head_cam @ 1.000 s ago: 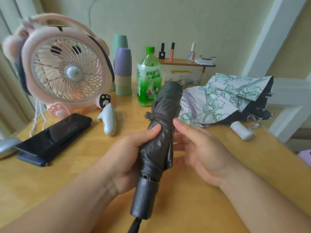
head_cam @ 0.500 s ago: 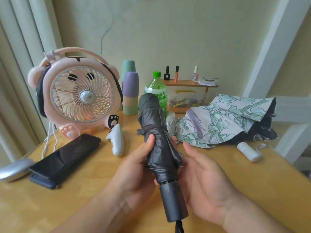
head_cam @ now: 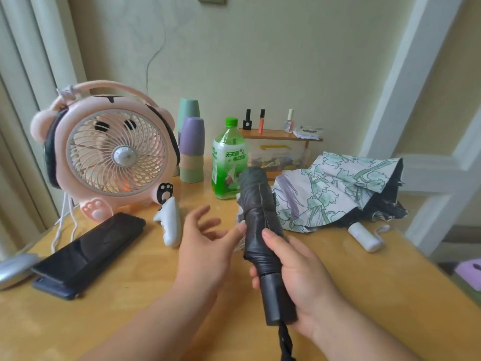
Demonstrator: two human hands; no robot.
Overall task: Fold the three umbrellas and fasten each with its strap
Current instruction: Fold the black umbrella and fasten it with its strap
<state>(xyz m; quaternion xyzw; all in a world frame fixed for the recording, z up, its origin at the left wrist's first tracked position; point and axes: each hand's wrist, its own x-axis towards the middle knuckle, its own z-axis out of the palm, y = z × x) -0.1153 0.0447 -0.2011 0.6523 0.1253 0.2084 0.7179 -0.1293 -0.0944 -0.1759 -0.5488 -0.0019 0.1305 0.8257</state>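
Hands, head view: my right hand [head_cam: 299, 277] grips the black umbrella [head_cam: 260, 220] near its handle; my left hand [head_cam: 205, 246] hangs open beside it.
Black umbrella: rolled tight, upright, just before the green bottle [head_cam: 229, 162]; I judge it done.
Floral umbrella [head_cam: 338, 188]: right of the bottle, canopy loose, not yet strapped.
Third umbrella: I cannot find it.

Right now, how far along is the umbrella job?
Done, apparently: the black umbrella is rolled tight, its strap wrapped round it. In hand: the right hand grips it; the left hand is open beside it. Left: the floral umbrella lies loose on the table; no third umbrella is identifiable.
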